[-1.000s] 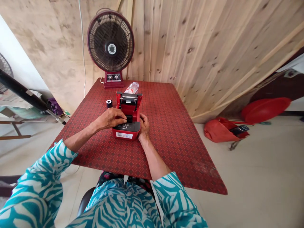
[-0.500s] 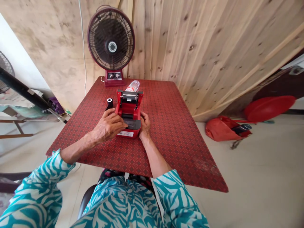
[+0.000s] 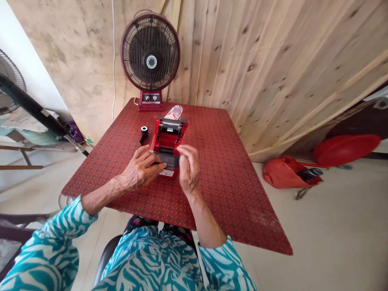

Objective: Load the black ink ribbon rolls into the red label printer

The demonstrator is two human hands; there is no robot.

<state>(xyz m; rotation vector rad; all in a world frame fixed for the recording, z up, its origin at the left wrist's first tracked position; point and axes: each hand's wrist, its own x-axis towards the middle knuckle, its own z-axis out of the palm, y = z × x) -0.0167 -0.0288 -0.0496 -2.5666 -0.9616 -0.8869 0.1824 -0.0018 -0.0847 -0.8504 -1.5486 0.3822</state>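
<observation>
A small red label printer stands on the table with its lid tipped up and back, so the black roller inside shows. My left hand grips its front left side, fingers along the edge and fingertips on the dark front cover. At the upper right side of the printer is my right hand, raised, loosely curled with fingers apart and nothing seen in it. Whether its fingertips touch the printer's wall I cannot tell. A black roll with a white core and a loose tail lies left of the printer.
A clear plastic bottle lies behind the printer. At the table's back edge stands a maroon fan against the wooden wall. The table has a red patterned cover. A red bag with a dark bottle lies on the floor at right.
My right hand has let go of the printer's right side and risen beside it, its fingers bent towards the printer. My left hand stays at the front left. The view has shifted slightly.
</observation>
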